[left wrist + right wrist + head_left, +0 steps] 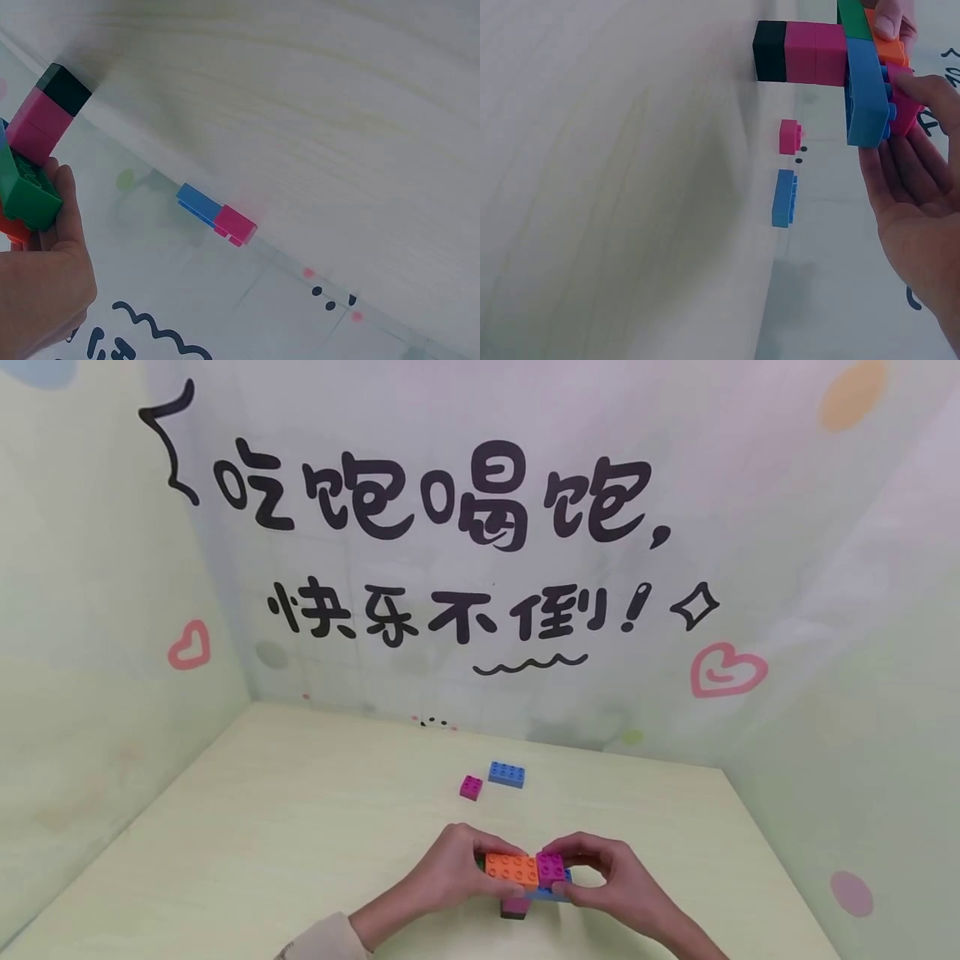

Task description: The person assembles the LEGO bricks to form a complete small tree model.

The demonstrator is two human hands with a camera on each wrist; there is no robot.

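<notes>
A small tower of toy building bricks stands in front of me. Its dark base brick [770, 51] carries two stacked pink bricks [815, 52]. Above these a blue brick [865, 105] and a green brick [34, 195] reach out to opposite sides. On top lies an orange brick [512, 870], with a small magenta brick [551, 868] right beside it over the blue one. My left hand [450, 872] grips the orange brick between thumb and fingers. From the other side, my right hand [618, 881] pinches the magenta brick, its thumb near the blue brick's studs.
Farther back on the pale table [262, 827] lie a loose small pink brick [471, 787] and a longer blue brick [506, 774], close together. Behind them rises a printed backdrop [420, 693], and side panels border the table left and right.
</notes>
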